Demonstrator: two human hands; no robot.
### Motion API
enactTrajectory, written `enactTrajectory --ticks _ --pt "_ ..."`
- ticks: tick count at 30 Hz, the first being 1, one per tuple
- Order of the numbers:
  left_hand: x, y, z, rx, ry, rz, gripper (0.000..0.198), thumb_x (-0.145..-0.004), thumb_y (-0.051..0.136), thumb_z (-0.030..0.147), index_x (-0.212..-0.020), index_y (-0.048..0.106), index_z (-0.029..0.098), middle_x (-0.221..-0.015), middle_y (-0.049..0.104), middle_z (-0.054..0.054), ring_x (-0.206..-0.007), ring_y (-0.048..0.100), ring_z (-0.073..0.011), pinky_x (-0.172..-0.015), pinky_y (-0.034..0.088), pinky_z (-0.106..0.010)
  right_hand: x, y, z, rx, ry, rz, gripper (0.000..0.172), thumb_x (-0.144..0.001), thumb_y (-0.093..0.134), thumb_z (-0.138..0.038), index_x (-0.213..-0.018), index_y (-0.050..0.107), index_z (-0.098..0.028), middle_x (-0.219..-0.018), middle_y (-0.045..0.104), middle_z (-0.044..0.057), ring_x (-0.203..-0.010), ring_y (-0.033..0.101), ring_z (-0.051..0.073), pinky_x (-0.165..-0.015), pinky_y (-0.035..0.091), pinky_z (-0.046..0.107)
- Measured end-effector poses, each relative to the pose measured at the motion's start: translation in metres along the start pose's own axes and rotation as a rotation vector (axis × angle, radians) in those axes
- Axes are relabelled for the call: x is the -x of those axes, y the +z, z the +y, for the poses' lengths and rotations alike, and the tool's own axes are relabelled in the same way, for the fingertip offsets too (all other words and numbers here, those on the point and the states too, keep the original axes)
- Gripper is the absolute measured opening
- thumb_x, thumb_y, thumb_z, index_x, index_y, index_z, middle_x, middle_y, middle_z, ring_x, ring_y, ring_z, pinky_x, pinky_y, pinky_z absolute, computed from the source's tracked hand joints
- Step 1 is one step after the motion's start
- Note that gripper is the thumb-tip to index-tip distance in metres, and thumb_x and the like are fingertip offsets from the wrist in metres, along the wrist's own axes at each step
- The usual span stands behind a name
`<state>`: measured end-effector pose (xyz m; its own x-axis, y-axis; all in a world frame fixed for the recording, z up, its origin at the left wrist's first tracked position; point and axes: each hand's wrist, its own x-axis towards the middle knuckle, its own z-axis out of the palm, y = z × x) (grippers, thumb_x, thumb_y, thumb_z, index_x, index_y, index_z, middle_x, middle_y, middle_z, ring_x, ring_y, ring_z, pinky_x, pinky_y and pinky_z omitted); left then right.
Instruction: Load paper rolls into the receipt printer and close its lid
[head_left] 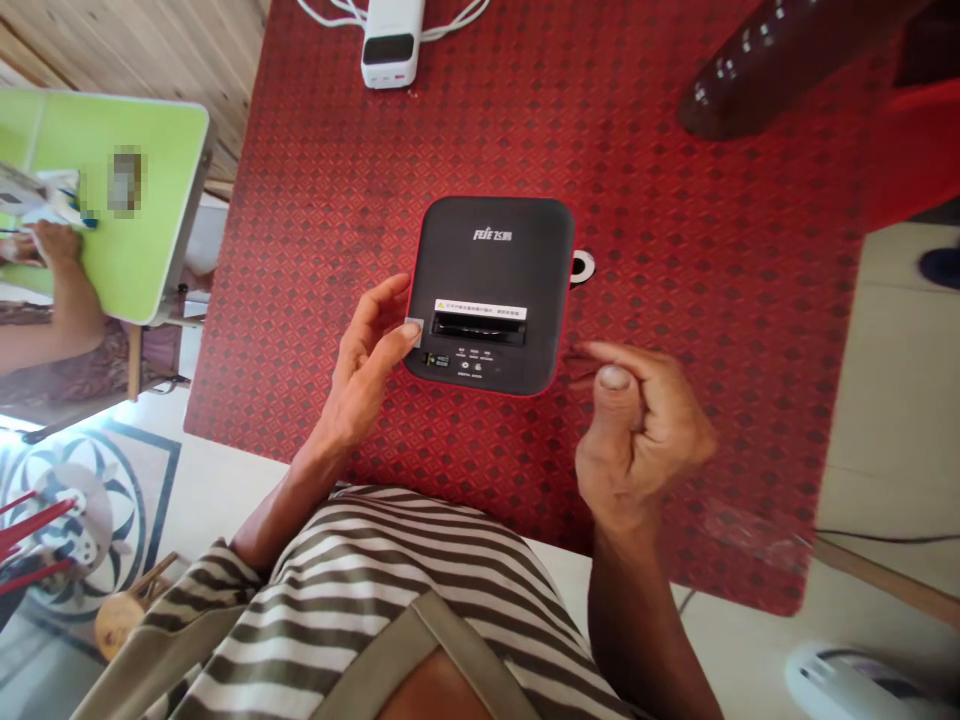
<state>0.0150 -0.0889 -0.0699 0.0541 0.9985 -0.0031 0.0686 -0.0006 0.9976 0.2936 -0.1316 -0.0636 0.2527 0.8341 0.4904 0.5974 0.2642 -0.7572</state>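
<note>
A black box-shaped machine (491, 290) with a slot in its top and a red lower edge stands on the red patterned table cover (675, 250). My left hand (367, 365) rests against the machine's left side, and its thumb and fingers pinch a small grey tab (412, 327). My right hand (641, 425) hovers to the right of the machine with its fingers curled in and the thumb up; nothing shows inside it. A small silver ring (583, 266) lies just behind the machine's right side.
A white power bank (391, 42) with white cables lies at the table's far edge. A dark object with white dots (765, 65) is at far right. Another person's arm (64, 300) rests by a green table (150, 210) on the left. A white device (847, 685) sits on the floor.
</note>
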Motion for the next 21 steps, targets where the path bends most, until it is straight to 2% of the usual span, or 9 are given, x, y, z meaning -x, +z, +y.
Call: enactTrajectory --ticks 5,9,11,14,21 --pt "0.010 0.008 0.005 0.006 -0.043 0.062 0.061 -0.113 0.084 0.063 -0.166 0.076 0.035 -0.165 0.090 -0.011 -0.153 0.087 -0.0362 -0.126 0.073 -0.052 0.020 0.008 0.014 -0.105 0.131 -0.147 0.048 -0.130 0.064 -0.065 -0.106 0.086 -0.030 -0.083 0.085 0.002 -0.071 0.081 0.025 -0.074 0.068 0.041" --pt "0.009 0.013 0.010 -0.010 -0.070 0.112 0.057 -0.109 0.080 0.054 -0.162 0.079 0.033 -0.153 0.094 -0.010 -0.140 0.090 -0.0338 -0.118 0.073 -0.050 0.029 0.017 0.013 -0.180 0.286 -0.248 0.056 -0.128 0.060 -0.076 -0.106 0.080 -0.029 -0.078 0.081 0.000 -0.068 0.078 0.024 -0.070 0.062 0.038" --pt "0.007 0.013 0.012 -0.017 -0.087 0.109 0.056 -0.108 0.078 0.053 -0.161 0.079 0.033 -0.145 0.095 -0.009 -0.134 0.091 -0.0333 -0.115 0.073 -0.050 0.031 0.020 0.014 -0.169 0.308 -0.257 0.059 -0.127 0.058 -0.080 -0.106 0.078 -0.029 -0.079 0.081 0.001 -0.069 0.077 0.024 -0.073 0.062 0.039" --pt "0.001 0.007 0.014 0.010 -0.128 0.077 0.059 -0.102 0.080 0.051 -0.158 0.077 0.033 -0.147 0.094 -0.008 -0.136 0.089 -0.0331 -0.114 0.071 -0.049 0.030 0.024 0.015 -0.149 0.313 -0.240 0.060 -0.124 0.058 -0.083 -0.102 0.076 -0.030 -0.075 0.076 0.000 -0.068 0.074 0.025 -0.075 0.062 0.040" --pt "-0.018 -0.005 0.011 0.171 -0.204 -0.033 0.066 -0.086 0.085 0.039 -0.151 0.076 0.031 -0.155 0.092 -0.011 -0.132 0.088 -0.0303 -0.104 0.071 -0.042 0.024 0.029 0.012 -0.136 0.378 -0.162 0.069 -0.124 0.053 -0.089 -0.085 0.065 -0.033 -0.064 0.063 -0.002 -0.059 0.064 0.022 -0.066 0.058 0.037"
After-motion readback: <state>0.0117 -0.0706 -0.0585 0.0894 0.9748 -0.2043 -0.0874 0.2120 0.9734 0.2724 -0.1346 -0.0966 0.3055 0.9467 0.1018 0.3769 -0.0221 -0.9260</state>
